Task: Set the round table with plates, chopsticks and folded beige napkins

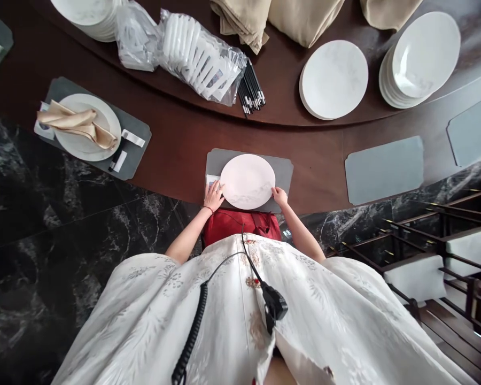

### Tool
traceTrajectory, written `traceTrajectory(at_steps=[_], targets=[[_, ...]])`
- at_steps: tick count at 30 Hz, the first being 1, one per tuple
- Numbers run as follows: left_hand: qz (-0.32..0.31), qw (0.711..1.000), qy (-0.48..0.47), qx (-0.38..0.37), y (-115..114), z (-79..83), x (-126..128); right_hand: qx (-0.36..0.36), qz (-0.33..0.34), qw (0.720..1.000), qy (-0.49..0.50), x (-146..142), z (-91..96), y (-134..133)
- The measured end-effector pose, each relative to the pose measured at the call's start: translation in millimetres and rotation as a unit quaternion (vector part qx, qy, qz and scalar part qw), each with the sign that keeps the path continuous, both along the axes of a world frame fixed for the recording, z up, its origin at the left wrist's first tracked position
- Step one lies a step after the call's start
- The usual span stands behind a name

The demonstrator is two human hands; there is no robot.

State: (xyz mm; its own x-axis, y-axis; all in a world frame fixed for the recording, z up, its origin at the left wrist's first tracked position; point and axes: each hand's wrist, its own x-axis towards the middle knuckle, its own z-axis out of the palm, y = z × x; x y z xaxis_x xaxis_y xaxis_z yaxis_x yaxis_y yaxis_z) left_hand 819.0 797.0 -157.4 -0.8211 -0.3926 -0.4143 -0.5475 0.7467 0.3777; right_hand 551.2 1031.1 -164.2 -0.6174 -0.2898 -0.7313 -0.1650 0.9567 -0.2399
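Note:
A white marble-patterned plate (pixel 247 182) lies on a grey placemat (pixel 282 171) at the edge of a dark wood table (pixel 176 155). My left hand (pixel 214 195), with a dark red bracelet at the wrist, grips the plate's left rim. My right hand (pixel 279 196) holds the lower right rim with its fingertips. A small white packet (pixel 211 183) lies on the mat beside the plate, partly hidden by my left hand. Beneath my hands I see a red apron or bag (pixel 240 225).
To the left stands a plate setting with a folded gold napkin (pixel 78 125). Further along are a bundle of black chopsticks (pixel 250 93), plastic-wrapped white packets (pixel 196 56), stacked white plates (pixel 414 61), a single plate stack (pixel 333 80), and grey placemats (pixel 383 170). Chairs stand at the right.

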Motion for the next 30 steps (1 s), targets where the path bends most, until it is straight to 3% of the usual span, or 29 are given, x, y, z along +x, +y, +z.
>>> traceTrajectory(at_steps=[6, 10, 13, 16, 19, 23, 27, 30], targets=[[-0.003, 1.0, 0.01, 0.0, -9.9, 2.1, 2.4, -0.015, 0.018, 1.0, -0.021, -6.3, 2.6, 4.0], [0.025, 0.999, 0.033, -0.01, -15.0, 6.3, 2.3, 0.042, 0.077, 0.99, -0.108, -39.9, 16.9, -13.7], [0.033, 0.997, 0.068, -0.017, -24.4, 10.2, -7.4, 0.06, 0.104, 0.993, -0.02, -86.0, 37.1, -64.1], [0.048, 0.993, 0.102, -0.036, -56.9, 16.3, -31.1, -0.04, 0.09, 0.988, 0.115, -135.8, 60.3, -146.6], [0.079, 0.986, 0.124, -0.074, -128.5, 30.8, -69.9, -0.137, 0.104, 0.97, 0.173, -172.7, 77.7, -238.8], [0.148, 0.968, 0.149, -0.139, -276.1, 67.3, -135.2, -0.185, 0.11, 0.951, 0.223, -193.6, 80.0, -330.7], [0.246, 0.951, 0.106, -0.158, -425.6, 100.2, -200.8, -0.155, 0.079, 0.959, 0.222, -199.0, 66.7, -363.1], [0.245, 0.958, -0.005, -0.151, -501.9, 107.6, -240.7, -0.13, 0.053, 0.967, 0.214, -203.8, 58.6, -359.1]])
